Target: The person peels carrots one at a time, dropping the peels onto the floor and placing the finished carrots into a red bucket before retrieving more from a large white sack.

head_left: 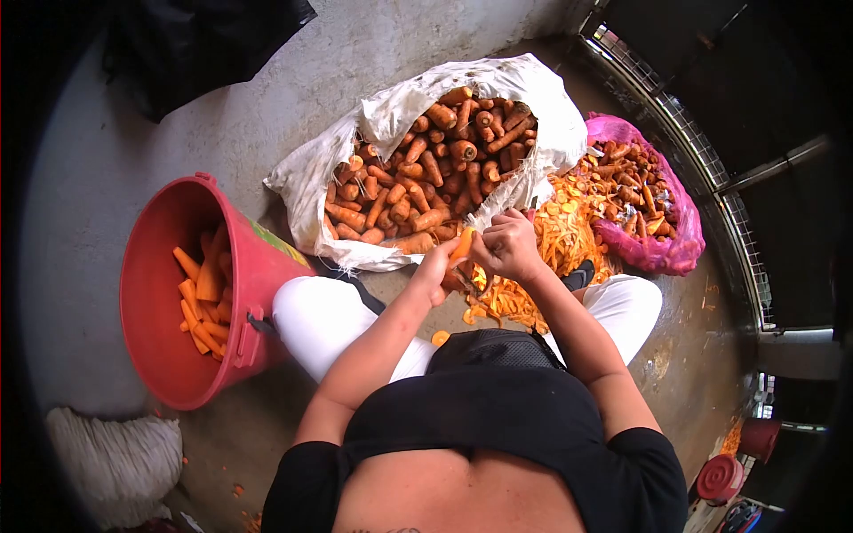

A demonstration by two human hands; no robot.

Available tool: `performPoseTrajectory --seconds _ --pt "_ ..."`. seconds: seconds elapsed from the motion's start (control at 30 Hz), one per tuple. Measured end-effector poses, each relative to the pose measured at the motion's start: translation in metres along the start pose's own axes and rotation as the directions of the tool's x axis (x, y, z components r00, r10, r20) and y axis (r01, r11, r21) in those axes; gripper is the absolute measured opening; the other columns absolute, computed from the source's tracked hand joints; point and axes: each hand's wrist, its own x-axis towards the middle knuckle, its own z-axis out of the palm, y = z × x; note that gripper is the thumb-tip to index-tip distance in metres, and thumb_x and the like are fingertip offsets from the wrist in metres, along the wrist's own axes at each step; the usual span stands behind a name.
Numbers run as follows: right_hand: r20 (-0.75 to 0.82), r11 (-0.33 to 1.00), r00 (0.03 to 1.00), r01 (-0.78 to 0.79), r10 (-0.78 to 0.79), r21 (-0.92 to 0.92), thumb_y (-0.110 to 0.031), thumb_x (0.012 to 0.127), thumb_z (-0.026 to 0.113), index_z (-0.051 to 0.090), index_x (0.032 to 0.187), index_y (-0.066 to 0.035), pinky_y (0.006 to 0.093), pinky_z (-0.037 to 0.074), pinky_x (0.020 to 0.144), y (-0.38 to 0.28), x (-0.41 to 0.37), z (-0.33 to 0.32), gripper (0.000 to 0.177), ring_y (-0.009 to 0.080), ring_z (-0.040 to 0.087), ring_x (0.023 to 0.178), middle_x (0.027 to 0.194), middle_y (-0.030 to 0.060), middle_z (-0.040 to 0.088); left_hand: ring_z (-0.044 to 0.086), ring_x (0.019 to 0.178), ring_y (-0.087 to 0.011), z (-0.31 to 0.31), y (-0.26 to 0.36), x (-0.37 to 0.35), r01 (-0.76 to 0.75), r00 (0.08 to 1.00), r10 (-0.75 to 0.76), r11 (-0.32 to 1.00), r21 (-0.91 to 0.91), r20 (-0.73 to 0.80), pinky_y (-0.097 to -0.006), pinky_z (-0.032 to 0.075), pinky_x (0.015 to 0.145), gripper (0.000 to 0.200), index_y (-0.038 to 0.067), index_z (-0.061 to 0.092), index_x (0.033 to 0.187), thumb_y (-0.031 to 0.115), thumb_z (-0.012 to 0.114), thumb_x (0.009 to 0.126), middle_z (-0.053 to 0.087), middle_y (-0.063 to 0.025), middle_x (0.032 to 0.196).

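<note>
My left hand grips a peeled orange carrot by its lower end. My right hand is closed over the carrot's upper end, and whatever tool it may hold is hidden by the fingers. Both hands meet just in front of an open white sack full of unpeeled carrots. Orange peelings lie heaped on the floor under and beyond my right hand.
A red bucket at my left knee holds several peeled carrots. A pink mesh bag of carrot scraps sits to the right. A white sack lies lower left. Metal railing curves along the right. Red stools stand lower right.
</note>
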Motion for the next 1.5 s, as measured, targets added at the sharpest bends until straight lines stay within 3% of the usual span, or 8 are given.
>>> performPoseTrajectory --seconds 0.17,0.37,0.43,0.53,0.7,0.77,0.93,1.5 --pt "-0.018 0.995 0.995 -0.095 0.094 -0.024 -0.019 0.074 0.062 0.058 0.044 -0.014 0.0330 0.039 0.054 0.016 0.004 0.001 0.031 0.0175 0.046 0.046 0.043 0.0001 0.048 0.058 0.064 -0.0139 -0.005 0.002 0.000 -0.012 0.998 0.012 1.000 -0.001 0.058 -0.0283 0.048 0.053 0.028 0.010 0.056 0.105 0.034 0.045 0.095 0.060 -0.0038 0.087" --pt "0.068 0.867 0.982 -0.124 0.178 -0.482 -0.027 0.078 0.058 0.058 0.043 -0.015 0.0345 0.045 0.062 0.089 0.000 -0.004 0.037 0.0164 0.054 0.046 0.043 0.0029 0.053 0.058 0.063 -0.0150 0.001 0.003 -0.008 0.035 0.976 -0.048 0.997 0.066 0.214 -0.0268 0.047 0.050 0.035 0.006 0.054 0.109 0.037 0.046 0.095 0.060 -0.0055 0.080" --pt "0.006 0.730 0.916 -0.316 0.402 -0.605 -0.033 0.080 0.055 0.061 0.045 -0.014 0.0343 0.046 0.066 0.108 -0.012 0.001 0.040 0.0182 0.056 0.045 0.043 0.0051 0.054 0.058 0.064 -0.0143 0.004 0.007 -0.011 0.024 0.974 -0.039 0.997 0.068 0.221 -0.0271 0.047 0.051 0.038 0.005 0.054 0.113 0.038 0.046 0.095 0.060 -0.0056 0.081" --pt "-0.098 0.700 0.819 -0.540 0.566 -0.467 -0.038 0.084 0.051 0.065 0.050 -0.011 0.0321 0.047 0.060 0.110 -0.024 -0.005 0.046 0.0175 0.054 0.041 0.043 0.0059 0.055 0.059 0.066 -0.0143 0.002 0.008 -0.009 -0.043 0.976 0.028 0.997 0.068 0.215 -0.0270 0.048 0.053 0.041 0.005 0.053 0.116 0.039 0.044 0.096 0.060 -0.0055 0.085" --pt "0.054 0.666 0.664 -0.743 0.746 -0.066 -0.032 0.085 0.052 0.069 0.057 -0.009 0.0300 0.046 0.044 0.061 -0.021 -0.021 0.040 0.0186 0.055 0.037 0.042 0.0052 0.056 0.059 0.068 -0.0154 0.002 0.004 0.008 -0.017 0.994 0.025 0.997 -0.072 0.106 -0.0300 0.049 0.056 0.038 0.006 0.054 0.115 0.036 0.038 0.098 0.060 -0.0067 0.087" --pt "-0.037 0.880 0.890 -0.454 0.454 -0.139 -0.028 0.085 0.055 0.069 0.055 -0.016 0.0293 0.045 0.058 0.040 -0.021 -0.018 0.036 0.0124 0.052 0.044 0.042 -0.0002 0.053 0.059 0.068 -0.0157 -0.003 -0.002 0.017 -0.009 0.999 0.013 0.995 -0.095 0.038 -0.0308 0.049 0.056 0.037 0.006 0.055 0.114 0.035 0.038 0.098 0.060 -0.0068 0.087" --pt "-0.041 0.988 0.994 -0.105 0.101 -0.111 -0.014 0.073 0.066 0.059 0.046 -0.012 0.0335 0.033 0.054 0.003 -0.006 -0.018 0.028 0.0196 0.045 0.044 0.044 0.0025 0.050 0.062 0.072 -0.0152 -0.002 -0.003 0.020 0.032 0.999 -0.031 0.992 -0.121 0.011 -0.0316 0.054 0.062 0.028 0.009 0.055 0.108 0.029 0.039 0.097 0.061 -0.0039 0.087" --pt "-0.027 0.994 0.999 0.029 -0.033 -0.107 -0.013 0.073 0.065 0.055 0.046 -0.014 0.0332 0.034 0.051 -0.007 0.000 -0.010 0.029 0.0175 0.047 0.046 0.046 -0.0007 0.050 0.059 0.063 -0.0120 0.008 0.002 -0.006 0.052 0.998 -0.056 0.995 -0.089 -0.043 -0.0266 0.050 0.054 0.023 0.010 0.057 0.099 0.026 0.040 0.094 0.060 -0.0001 0.078"
